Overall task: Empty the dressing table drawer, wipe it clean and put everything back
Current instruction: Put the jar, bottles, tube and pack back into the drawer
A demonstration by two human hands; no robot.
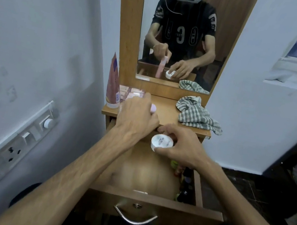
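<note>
The wooden drawer (pixel 155 203) of the dressing table stands pulled open, with several small bottles (pixel 184 178) crowded along its right side. My left hand (pixel 136 118) is over the tabletop's front edge, closed around a slim pink bottle (pixel 18 85) whose rounded cap pokes out past my fingers; the mirror shows the bottle upright. My right hand (pixel 183 148) holds a round white jar (pixel 161 142) above the back of the drawer, just below the tabletop edge.
On the tabletop (pixel 165 111) stand a tall pink tube (pixel 113 86) at the left, pink packets (pixel 130 92) behind my left hand, and a checked cloth (pixel 196 115) at the right. A switch panel (pixel 20 139) is on the left wall.
</note>
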